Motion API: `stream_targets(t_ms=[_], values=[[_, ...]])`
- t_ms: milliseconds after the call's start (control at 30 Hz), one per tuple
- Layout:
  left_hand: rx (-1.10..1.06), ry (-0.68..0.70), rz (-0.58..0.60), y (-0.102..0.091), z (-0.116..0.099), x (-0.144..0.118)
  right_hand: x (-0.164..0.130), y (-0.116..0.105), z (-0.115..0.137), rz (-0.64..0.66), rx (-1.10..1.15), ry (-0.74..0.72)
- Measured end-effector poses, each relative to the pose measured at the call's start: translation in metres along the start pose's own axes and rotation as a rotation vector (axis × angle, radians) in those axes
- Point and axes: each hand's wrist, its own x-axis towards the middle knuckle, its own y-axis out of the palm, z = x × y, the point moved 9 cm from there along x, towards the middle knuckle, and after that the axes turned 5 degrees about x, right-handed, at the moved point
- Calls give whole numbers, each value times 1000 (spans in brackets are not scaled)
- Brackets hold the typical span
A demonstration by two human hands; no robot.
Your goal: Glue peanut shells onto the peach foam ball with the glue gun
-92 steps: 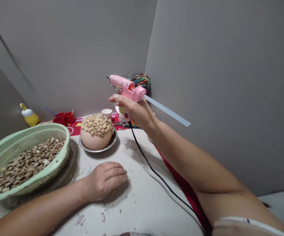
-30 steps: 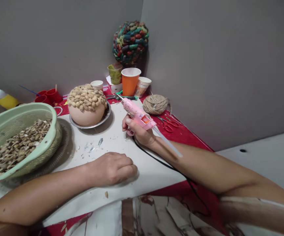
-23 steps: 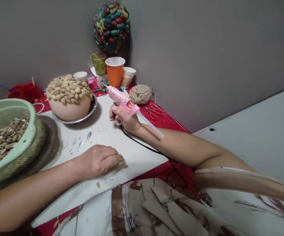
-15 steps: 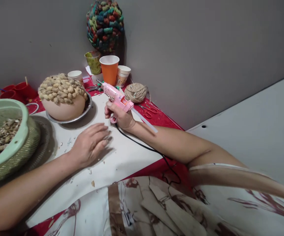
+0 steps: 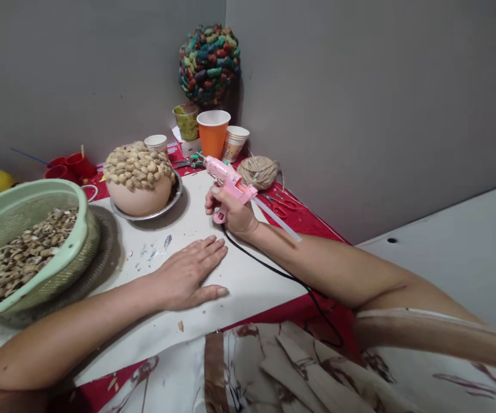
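Observation:
My right hand (image 5: 235,211) is wrapped round the handle of a pink hot glue gun (image 5: 229,180), its nozzle pointing up and left. A whitish glue stick (image 5: 278,219) sticks out of the gun's back, and a black cord (image 5: 269,265) runs from the handle toward the table's near edge. Flat on the white board (image 5: 248,289) lies my left hand (image 5: 194,274), fingers stretched out and thumb apart, holding nothing. Beyond it a ball (image 5: 140,198), its upper half covered with peanut shells (image 5: 138,166), rests in a metal dish (image 5: 147,217).
A green basket (image 5: 82,221) of shell pieces (image 5: 28,252) stands at left. Behind are red cups (image 5: 79,165), an orange cup (image 5: 213,135), pliers (image 5: 190,163), twine (image 5: 257,172), red-handled scissors (image 5: 280,207) and a multicoloured ball (image 5: 210,64) by the wall.
My left hand has flattened onto the board with its fingers spread. The view has shifted, so the scene sits farther right and lower. The glue gun stays in my right hand.

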Motion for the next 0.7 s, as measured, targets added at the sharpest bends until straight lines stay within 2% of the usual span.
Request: stream_targets(t_ms=[167, 233, 400, 467, 567, 633, 700], values=[[-112, -2, 73, 5, -16, -7, -2, -10, -8, -78, 30, 32], [-117, 2, 97, 3, -23, -10, -1, -8, -8, -62, 45, 15], [-201, 106, 34, -25, -45, -22, -1, -8, -3, -85, 70, -4], [-267, 43, -18, -37, -43, -32, 0, -9, 0, -134, 87, 1], [-252, -129, -166, -57, -29, -50, 15, -3, 8, -178, 93, 24], [-225, -250, -253, -69, -20, -63, 37, 8, 19, -182, 101, 50], [-201, -345, -329, -80, -12, -73, 65, 22, 41, -170, 130, 49]])
